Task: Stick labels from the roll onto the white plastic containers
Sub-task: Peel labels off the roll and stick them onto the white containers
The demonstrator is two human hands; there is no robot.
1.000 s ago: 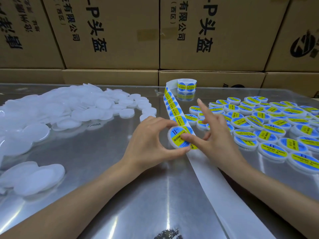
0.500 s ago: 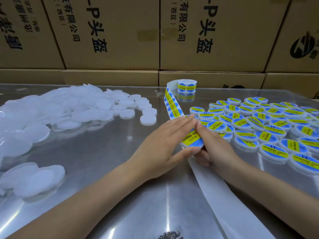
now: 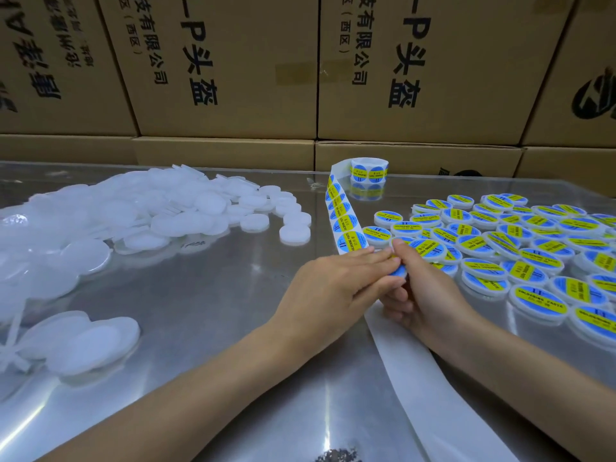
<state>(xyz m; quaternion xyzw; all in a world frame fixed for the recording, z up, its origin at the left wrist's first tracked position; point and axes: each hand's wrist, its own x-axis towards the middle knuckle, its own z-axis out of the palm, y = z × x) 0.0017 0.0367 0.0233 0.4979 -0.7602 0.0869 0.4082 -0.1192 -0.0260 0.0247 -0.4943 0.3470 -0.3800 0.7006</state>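
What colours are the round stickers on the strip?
Blue with a yellow band, on the label strip, head view.

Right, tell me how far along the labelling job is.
Done: a spread of round white containers with blue-and-yellow labels on the right of the shiny metal table. In hand: the right hand holds one labelled container while the left hand presses flat fingers on it. Left: a large pile of unlabelled translucent white containers, and the label roll still has labels.
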